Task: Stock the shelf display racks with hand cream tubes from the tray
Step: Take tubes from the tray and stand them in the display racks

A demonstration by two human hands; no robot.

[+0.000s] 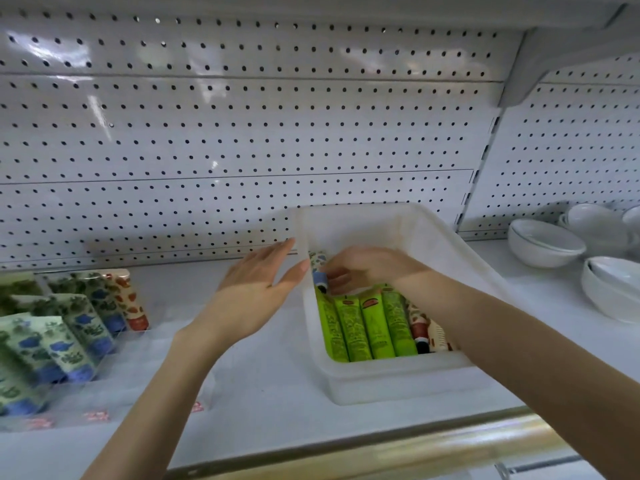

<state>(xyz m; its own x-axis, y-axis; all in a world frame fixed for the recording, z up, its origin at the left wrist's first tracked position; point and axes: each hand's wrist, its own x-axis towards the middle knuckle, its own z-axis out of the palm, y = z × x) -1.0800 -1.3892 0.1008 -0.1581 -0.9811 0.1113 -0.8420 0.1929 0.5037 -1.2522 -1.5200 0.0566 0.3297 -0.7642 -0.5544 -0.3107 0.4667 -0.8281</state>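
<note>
1. White bowls are sitting stacked on the shelf at right.
2. A pegboard is backing the shelf.
3. A gold rail is edging its front.

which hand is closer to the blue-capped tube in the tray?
Right. The right hand is inside the tray, fingers on the blue-capped tube. The left hand is open just outside the tray's left wall.
</note>
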